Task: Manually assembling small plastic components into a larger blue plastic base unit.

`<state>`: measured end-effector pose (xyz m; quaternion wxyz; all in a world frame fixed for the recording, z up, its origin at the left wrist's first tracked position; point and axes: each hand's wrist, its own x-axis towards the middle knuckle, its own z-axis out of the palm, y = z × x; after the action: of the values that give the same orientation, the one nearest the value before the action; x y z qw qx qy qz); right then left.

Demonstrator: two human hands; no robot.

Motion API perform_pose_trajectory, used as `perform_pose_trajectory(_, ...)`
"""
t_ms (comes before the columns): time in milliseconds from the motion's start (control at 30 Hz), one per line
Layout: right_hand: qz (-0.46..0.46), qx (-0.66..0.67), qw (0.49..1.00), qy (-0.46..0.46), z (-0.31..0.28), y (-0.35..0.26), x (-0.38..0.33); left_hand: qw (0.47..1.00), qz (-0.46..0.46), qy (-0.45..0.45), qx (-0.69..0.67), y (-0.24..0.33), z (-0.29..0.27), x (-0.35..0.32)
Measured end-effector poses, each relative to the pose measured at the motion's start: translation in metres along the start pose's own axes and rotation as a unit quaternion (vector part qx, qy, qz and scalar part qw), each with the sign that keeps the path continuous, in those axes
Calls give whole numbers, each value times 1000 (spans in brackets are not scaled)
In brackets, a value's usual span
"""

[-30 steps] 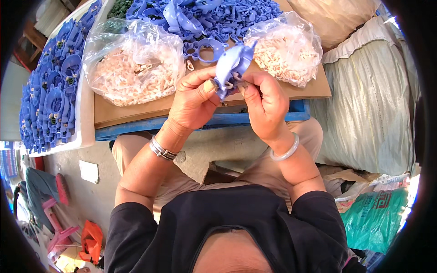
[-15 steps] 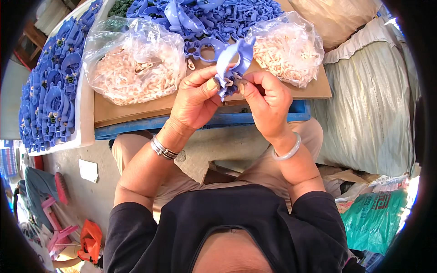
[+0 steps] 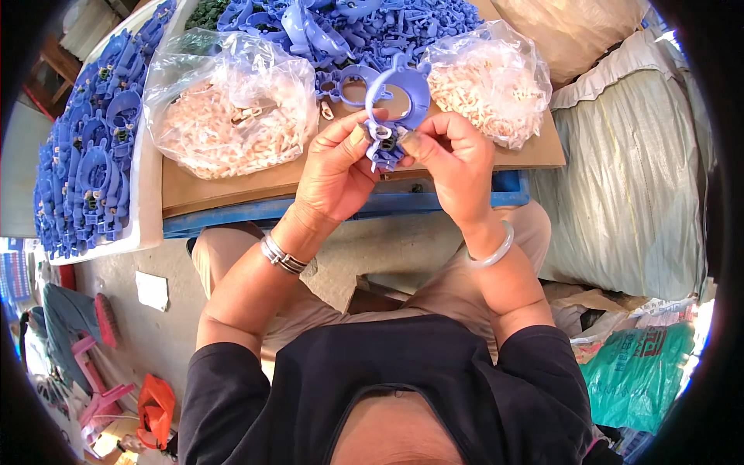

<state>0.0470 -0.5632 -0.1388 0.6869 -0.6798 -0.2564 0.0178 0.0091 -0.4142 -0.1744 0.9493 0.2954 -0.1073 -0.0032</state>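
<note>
Between my two hands, above the near edge of the cardboard, I hold a blue plastic part with a large ring. Its ring points away from me, and its narrower lower piece sits between my fingertips. My left hand is closed on the left side of that piece. The thumb and fingers of my right hand pinch its right side. Small pale bits show at the part's middle, partly hidden by my fingertips. Just beyond, another blue ringed part lies on the cardboard, with a small pale plastic piece beside it.
Clear bags of small pale pieces stand left and right on the cardboard. Behind them is a heap of blue parts. A white tray of blue assemblies is at left, a large woven sack at right.
The blue part has turned in my hands, so its ring now faces up more openly. Both hands stay almost in place, with the right fingertips shifted slightly.
</note>
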Motion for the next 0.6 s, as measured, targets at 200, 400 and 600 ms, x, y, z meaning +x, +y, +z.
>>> perform_pose_trajectory(200,73,173,982,21,-6,2,10,990,-52,17,-130,-1,-2,3)
perform_pose_trajectory(400,39,139,989,-29,-3,1,12,989,-84,26,-122,0,-1,2)
perform_pose_trajectory(600,35,123,991,-44,-9,6,13,992,-85,45,-79,-2,1,2)
